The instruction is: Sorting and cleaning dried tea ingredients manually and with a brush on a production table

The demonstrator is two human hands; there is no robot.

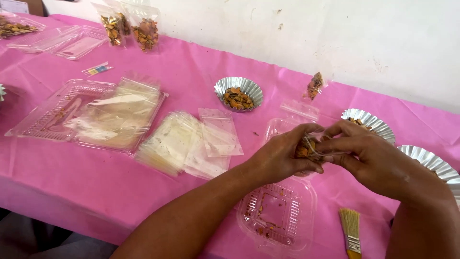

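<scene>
small clear bag [311, 146] of orange-brown dried pieces sits pinched between both hands, above an open clear clamshell tray [278, 213] on the pink table [182, 72]. from my head view, the left hand [282, 156] has its fingers curled together and clamped on the bag's lower part; the right hand [366, 156] has its fingertips pressed together on the bag's top edge. i count three fluted foil cups: one [238, 92] mid-table holding dried pieces, two at right, [369, 122] and [433, 165], the last cut off by the frame edge. one filled bag [315, 86] leans by the wall, and about three more [129, 29] stand at the far end. a stack of empty bags [191, 141] lies left of the hands. one brush [351, 230] runs off the bottom edge. most of the held bag is hidden by fingers.
</scene>
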